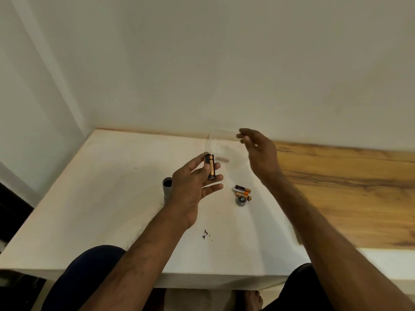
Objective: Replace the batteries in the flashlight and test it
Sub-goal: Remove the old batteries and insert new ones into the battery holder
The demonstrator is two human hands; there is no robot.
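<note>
My left hand (194,185) is raised above the white table (89,209) and grips a black and copper battery holder (210,166) between thumb and fingers. The grey flashlight body (167,189) stands upright with its open dark end up, just left of that hand and partly behind it. Two or three loose batteries (242,190) lie to the right of the hand, with the round grey end cap (241,200) next to them. My right hand (258,151) hovers at a clear plastic container (221,144) near the wall; it is blurred, and I cannot tell whether its fingers touch the container.
The white table meets the wall at the back and has a wood-grain section (348,187) on the right. Small dark specks (206,235) lie on the table near the front. My knees show below the front edge.
</note>
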